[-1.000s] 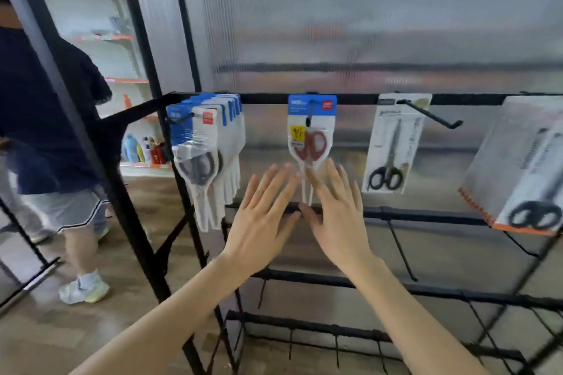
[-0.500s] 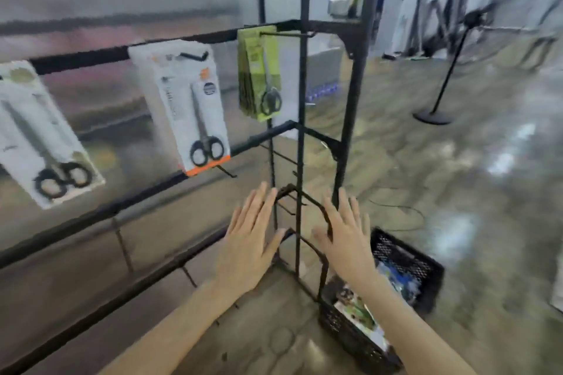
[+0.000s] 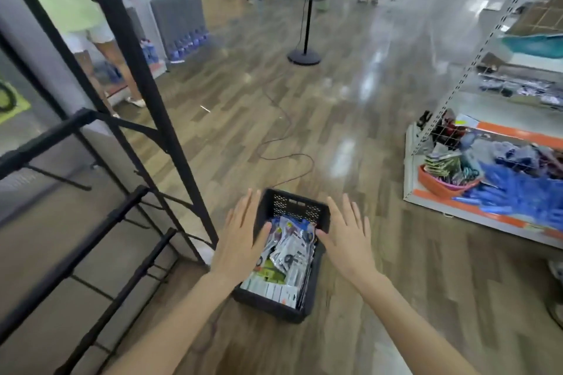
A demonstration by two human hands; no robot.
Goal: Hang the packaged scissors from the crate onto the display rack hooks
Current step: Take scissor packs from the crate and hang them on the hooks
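Note:
A black plastic crate [image 3: 294,207] stands on the wooden floor, filled with several packaged scissors [image 3: 289,256]. My left hand [image 3: 239,237] hovers over the crate's left side, fingers straight and spread, holding nothing. My right hand [image 3: 345,236] hovers over the crate's right side, also flat and empty. The black display rack [image 3: 134,58] stands to the left, its lower bars and bare hooks in view; the hung packages are out of frame apart from a yellow one at the left edge.
A fan stand [image 3: 304,55] with a cable trailing across the floor stands beyond the crate. A low shelf [image 3: 487,216] with an orange tub and blue goods is at the right. People stand behind the rack and far back.
My view has swung right and down from the hung scissors on the rack to the crate on the floor. Both hands, still flat and empty, now hover over the crate.

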